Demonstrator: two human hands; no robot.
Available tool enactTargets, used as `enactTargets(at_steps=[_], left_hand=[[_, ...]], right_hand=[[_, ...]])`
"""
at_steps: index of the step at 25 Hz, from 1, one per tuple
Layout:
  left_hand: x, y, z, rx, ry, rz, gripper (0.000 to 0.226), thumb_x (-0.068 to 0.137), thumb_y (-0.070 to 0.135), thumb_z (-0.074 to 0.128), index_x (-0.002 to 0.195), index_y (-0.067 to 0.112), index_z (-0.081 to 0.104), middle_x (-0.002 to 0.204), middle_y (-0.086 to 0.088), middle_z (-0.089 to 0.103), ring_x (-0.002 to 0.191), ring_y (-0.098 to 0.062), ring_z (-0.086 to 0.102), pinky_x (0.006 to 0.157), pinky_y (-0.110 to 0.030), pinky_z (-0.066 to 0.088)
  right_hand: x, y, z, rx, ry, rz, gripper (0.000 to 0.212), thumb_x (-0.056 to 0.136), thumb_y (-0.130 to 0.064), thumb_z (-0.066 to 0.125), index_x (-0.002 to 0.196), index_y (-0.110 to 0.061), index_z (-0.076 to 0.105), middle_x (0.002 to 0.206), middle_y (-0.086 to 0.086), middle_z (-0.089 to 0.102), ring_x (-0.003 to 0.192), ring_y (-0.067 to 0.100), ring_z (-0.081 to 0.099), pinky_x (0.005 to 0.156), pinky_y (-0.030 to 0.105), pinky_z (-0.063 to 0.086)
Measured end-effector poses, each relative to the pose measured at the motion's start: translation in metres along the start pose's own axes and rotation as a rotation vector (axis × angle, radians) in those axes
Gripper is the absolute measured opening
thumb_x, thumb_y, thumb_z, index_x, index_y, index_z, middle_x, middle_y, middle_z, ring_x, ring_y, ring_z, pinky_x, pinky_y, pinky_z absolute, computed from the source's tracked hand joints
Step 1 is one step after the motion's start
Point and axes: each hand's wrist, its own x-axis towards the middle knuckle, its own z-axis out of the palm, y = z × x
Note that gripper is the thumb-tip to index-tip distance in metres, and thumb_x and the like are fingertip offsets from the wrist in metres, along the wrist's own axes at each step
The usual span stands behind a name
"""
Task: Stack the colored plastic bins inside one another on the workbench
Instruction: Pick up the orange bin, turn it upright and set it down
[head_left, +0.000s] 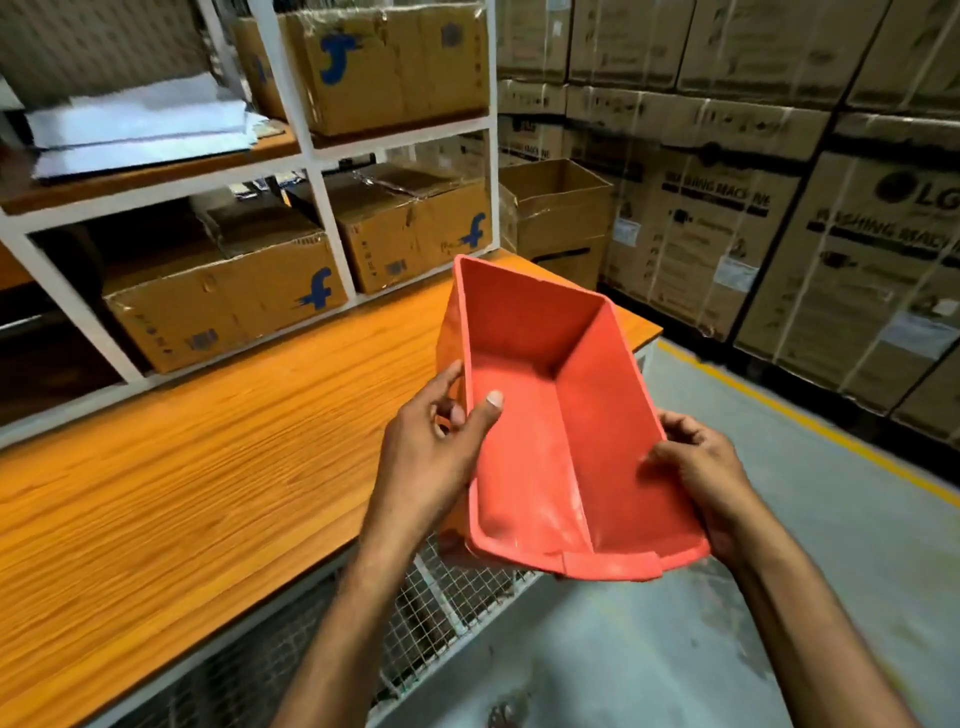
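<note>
An empty red plastic bin (550, 415) is held in the air, tilted so its open inside faces me, over the right end of the orange wooden workbench (208, 467). My left hand (436, 441) grips its left wall, thumb inside the rim and fingers outside. My right hand (696, 467) grips the right wall near the front corner. No other colored bin is in view.
White shelving (322, 208) behind the bench holds taped cardboard boxes (228, 301) and white papers (140, 124). Stacked washing-machine cartons (779, 208) line the right side behind a yellow floor line (810, 421). A wire mesh panel (441, 597) runs under the bench edge.
</note>
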Motion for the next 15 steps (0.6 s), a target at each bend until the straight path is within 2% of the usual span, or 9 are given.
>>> enactTargets(at_steps=[2, 3, 4, 6, 8, 9, 12, 14, 15], left_hand=[[0.027, 0.008, 0.017, 0.070, 0.045, 0.036, 0.047, 0.092, 0.044, 0.070, 0.138, 0.039, 0.060, 0.076, 0.007, 0.058, 0.082, -0.003, 0.067, 0.073, -0.026, 0.051], [0.043, 0.008, 0.025, 0.077, 0.056, 0.033, 0.035, 0.092, 0.042, 0.070, 0.127, 0.047, 0.063, 0.073, 0.010, 0.057, 0.077, 0.005, 0.064, 0.072, -0.026, 0.049], [0.059, 0.008, 0.031, 0.057, 0.054, 0.015, 0.025, 0.092, 0.040, 0.070, 0.111, 0.055, 0.062, 0.070, 0.011, 0.056, 0.073, 0.009, 0.061, 0.072, -0.031, 0.049], [0.094, 0.003, 0.042, 0.019, 0.054, -0.027, 0.025, 0.093, 0.035, 0.071, 0.096, 0.057, 0.059, 0.068, 0.015, 0.055, 0.073, 0.002, 0.062, 0.077, -0.044, 0.056], [0.129, -0.001, 0.052, -0.024, 0.059, -0.085, 0.022, 0.094, 0.032, 0.071, 0.103, 0.050, 0.062, 0.074, 0.011, 0.055, 0.085, -0.023, 0.070, 0.081, -0.050, 0.059], [0.143, -0.002, 0.055, -0.062, 0.046, -0.131, 0.023, 0.094, 0.030, 0.071, 0.110, 0.046, 0.064, 0.079, 0.005, 0.057, 0.087, -0.030, 0.072, 0.078, -0.048, 0.059], [0.189, -0.004, 0.062, -0.193, 0.055, -0.280, 0.031, 0.096, 0.030, 0.069, 0.127, 0.029, 0.066, 0.099, -0.008, 0.074, 0.093, -0.026, 0.076, 0.067, -0.036, 0.055], [0.215, -0.007, 0.066, -0.218, 0.099, -0.364, 0.024, 0.097, 0.029, 0.068, 0.121, 0.025, 0.071, 0.101, -0.004, 0.081, 0.091, -0.022, 0.077, 0.066, -0.029, 0.055], [0.226, -0.008, 0.069, -0.240, 0.123, -0.398, 0.019, 0.097, 0.028, 0.068, 0.115, 0.023, 0.073, 0.099, -0.002, 0.081, 0.089, -0.020, 0.077, 0.068, -0.028, 0.055]], right_hand=[[0.037, -0.006, 0.001, -0.020, -0.046, 0.045, 0.051, 0.074, 0.018, 0.055, 0.108, -0.015, 0.074, 0.091, 0.014, 0.077, 0.064, 0.023, 0.068, 0.057, 0.030, 0.058], [0.055, -0.009, 0.002, -0.037, -0.069, 0.061, 0.050, 0.073, 0.018, 0.055, 0.107, -0.013, 0.074, 0.089, 0.015, 0.077, 0.065, 0.025, 0.069, 0.058, 0.031, 0.058], [0.074, -0.012, 0.004, -0.045, -0.096, 0.073, 0.048, 0.073, 0.017, 0.056, 0.107, -0.012, 0.074, 0.090, 0.017, 0.077, 0.067, 0.028, 0.069, 0.060, 0.034, 0.059], [0.112, -0.020, 0.008, -0.033, -0.144, 0.088, 0.047, 0.073, 0.016, 0.055, 0.107, -0.010, 0.074, 0.093, 0.021, 0.077, 0.073, 0.033, 0.069, 0.067, 0.039, 0.059], [0.151, -0.032, 0.012, -0.026, -0.171, 0.119, 0.040, 0.075, 0.017, 0.053, 0.104, -0.005, 0.072, 0.087, 0.023, 0.074, 0.072, 0.034, 0.067, 0.068, 0.040, 0.058], [0.167, -0.039, 0.013, -0.012, -0.189, 0.140, 0.033, 0.077, 0.017, 0.053, 0.097, -0.003, 0.070, 0.081, 0.022, 0.071, 0.068, 0.033, 0.066, 0.066, 0.038, 0.058], [0.216, -0.067, 0.021, 0.006, -0.240, 0.189, 0.023, 0.083, 0.016, 0.053, 0.082, -0.006, 0.061, 0.064, 0.014, 0.062, 0.053, 0.027, 0.060, 0.058, 0.032, 0.056], [0.249, -0.084, 0.027, 0.018, -0.286, 0.213, 0.019, 0.085, 0.010, 0.057, 0.081, -0.008, 0.059, 0.066, 0.015, 0.060, 0.053, 0.026, 0.060, 0.058, 0.033, 0.057], [0.265, -0.091, 0.029, 0.030, -0.320, 0.237, 0.014, 0.084, 0.006, 0.062, 0.083, -0.007, 0.061, 0.073, 0.018, 0.062, 0.057, 0.027, 0.063, 0.062, 0.036, 0.060]])
